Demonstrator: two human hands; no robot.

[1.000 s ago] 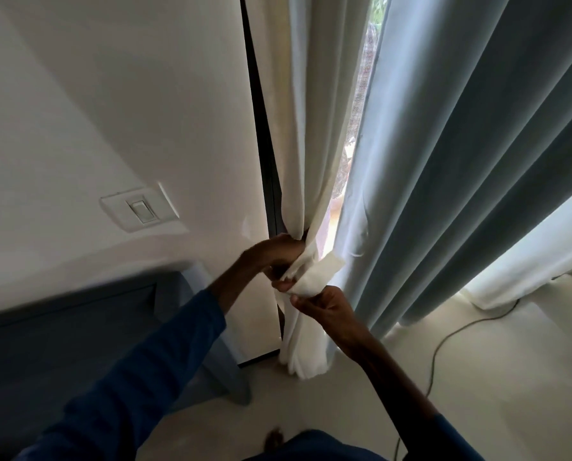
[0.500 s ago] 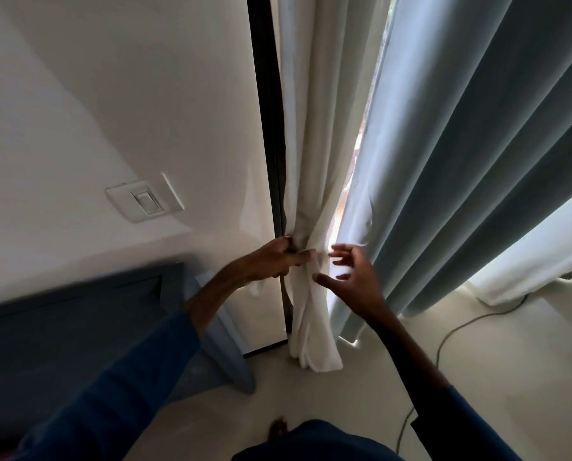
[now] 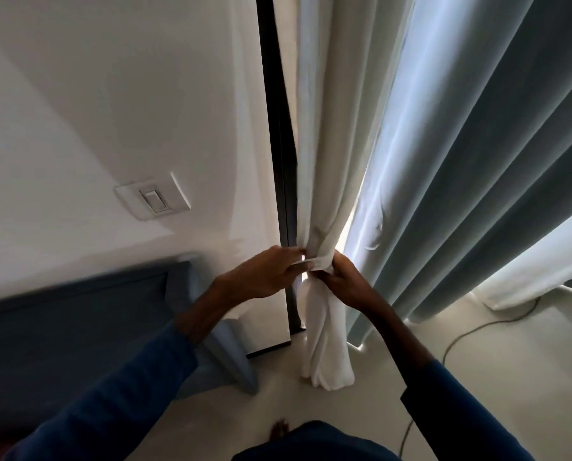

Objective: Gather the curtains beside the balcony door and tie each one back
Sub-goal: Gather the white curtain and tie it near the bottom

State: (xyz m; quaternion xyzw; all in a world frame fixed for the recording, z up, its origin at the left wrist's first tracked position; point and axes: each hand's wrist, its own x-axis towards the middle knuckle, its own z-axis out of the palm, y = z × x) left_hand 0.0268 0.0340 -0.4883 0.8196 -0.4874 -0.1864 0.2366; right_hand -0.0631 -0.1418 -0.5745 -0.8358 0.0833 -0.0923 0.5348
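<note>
A white curtain (image 3: 324,144) hangs gathered into a narrow bundle beside the dark door frame (image 3: 279,134). A white tie-back band (image 3: 316,262) wraps it at about knee height. My left hand (image 3: 261,276) pinches the band's left end. From the right, my right hand (image 3: 344,282) grips the band and the bundle. Below the band the white cloth falls to the floor. A pale blue-grey curtain (image 3: 477,168) hangs in long folds to the right, loose.
A white wall with a light switch (image 3: 153,199) fills the left. A blue-grey headboard or bed frame (image 3: 78,314) stands low at the left. A cable (image 3: 460,337) runs over the pale floor at the right. My bare foot (image 3: 278,430) shows at the bottom.
My right hand, open and apart from the curtain half a second ago, has closed on the band and bundle. The white curtain now looks cinched more tightly.
</note>
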